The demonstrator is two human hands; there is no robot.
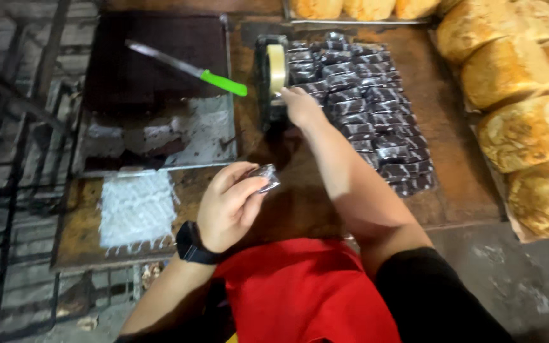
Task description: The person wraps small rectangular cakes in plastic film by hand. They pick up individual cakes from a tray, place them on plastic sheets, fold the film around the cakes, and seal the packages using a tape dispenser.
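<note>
My left hand (230, 203), with a black watch on its wrist, holds a small dark brownie piece wrapped in clear plastic (265, 176) above the wooden table (459, 152). My right hand (301, 107) reaches forward to a tape dispenser (273, 76) with a roll of pale tape, fingers at the tape's end. Right of the dispenser lie several rows of wrapped dark pieces (376, 108).
A dark baking tray (154, 63) at the left holds a slab of brownie and a green-handled knife (192, 68). A stack of clear plastic sheets (136, 206) lies below it. Golden bread loaves (522, 95) line the right and back.
</note>
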